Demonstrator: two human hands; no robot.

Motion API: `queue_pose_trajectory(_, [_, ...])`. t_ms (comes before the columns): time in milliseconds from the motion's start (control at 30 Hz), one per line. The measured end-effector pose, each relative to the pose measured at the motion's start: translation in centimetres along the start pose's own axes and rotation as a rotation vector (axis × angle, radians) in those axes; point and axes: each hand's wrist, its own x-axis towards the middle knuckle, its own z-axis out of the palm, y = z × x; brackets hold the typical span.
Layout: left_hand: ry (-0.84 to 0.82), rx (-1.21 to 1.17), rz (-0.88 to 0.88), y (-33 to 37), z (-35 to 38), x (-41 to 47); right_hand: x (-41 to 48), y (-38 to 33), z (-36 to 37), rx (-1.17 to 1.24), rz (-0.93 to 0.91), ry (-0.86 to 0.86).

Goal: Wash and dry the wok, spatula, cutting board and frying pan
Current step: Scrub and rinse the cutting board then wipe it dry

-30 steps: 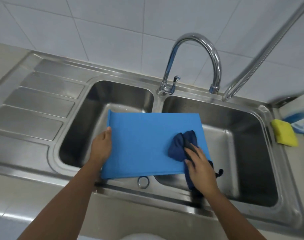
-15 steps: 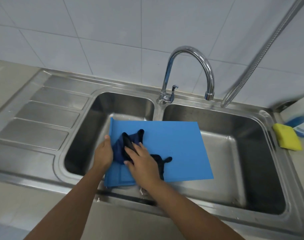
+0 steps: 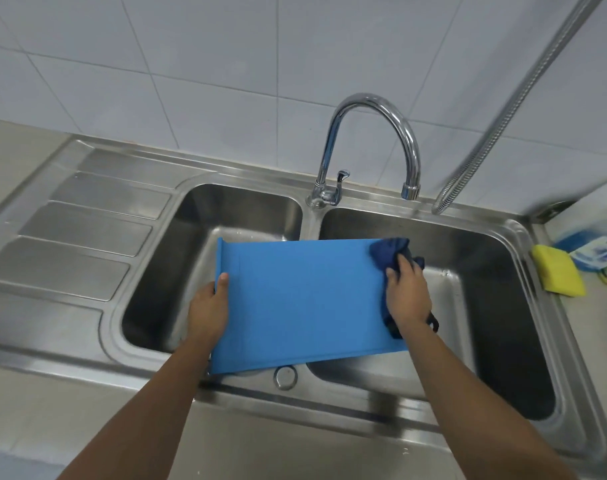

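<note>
A blue cutting board (image 3: 302,299) lies flat over the divider of a double steel sink (image 3: 309,216). My left hand (image 3: 208,310) grips the board's left edge, thumb on top. My right hand (image 3: 407,292) presses a dark blue cloth (image 3: 386,251) against the board's far right corner; part of the cloth hangs below the hand past the board's right edge. No wok, spatula or frying pan is in view.
A curved chrome tap (image 3: 367,147) rises behind the divider, its spout over the right basin. A metal hose (image 3: 496,133) hangs at right. A yellow sponge (image 3: 558,270) and a blue packet (image 3: 596,252) sit on the right counter. A ribbed drainboard (image 3: 77,233) lies left.
My right hand has swept the cloth from the board's left side, beside my left hand, across to its far right corner. My left hand keeps its hold on the left edge.
</note>
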Motion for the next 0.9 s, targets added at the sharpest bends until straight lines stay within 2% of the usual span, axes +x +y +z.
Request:
queue_pose_trajectory(100, [-0.012,0.004,-0.008,0.6,0.0,0.0,-5.3,-0.6,0.3,-0.031,-0.060,-0.010])
queue_pose_trajectory(167, [-0.025,-0.004,-0.018,1.0,0.0,-0.1,-8.9,-2.5,1.4,-0.032,-0.159,-0.080])
queue_pose_trajectory(367, [-0.086,-0.097,-0.006,0.6,-0.2,0.0,-18.3,-10.9,4.6,0.027,-0.544,-0.497])
queue_pose_trajectory(433, [-0.094,-0.091,-0.016,1.3,-0.6,-0.2,-19.3,-11.6,4.3,0.035,-0.630,-0.552])
queue_pose_trajectory(533, [-0.082,-0.089,-0.083,2.3,-0.8,-0.4,-18.5,-9.8,2.2,-0.010,-0.779,-0.380])
queue_pose_trajectory(600, [-0.096,-0.131,-0.162,2.8,-0.7,-0.4,-17.8,-7.7,0.5,-0.169,-0.865,-0.248])
queue_pose_trajectory(700, [-0.157,-0.241,-0.253,3.2,-0.4,-0.5,-16.1,-6.2,-1.3,-0.344,-0.812,-0.067])
queue_pose_trajectory(800, [-0.263,-0.284,-0.297,3.7,0.0,-0.6,-13.6,-6.9,-2.0,-0.203,-0.819,0.164])
queue_pose_trajectory(900, [-0.368,-0.318,-0.296,5.5,-0.5,-2.1,-12.3,-7.0,-3.1,-0.058,-0.939,0.205])
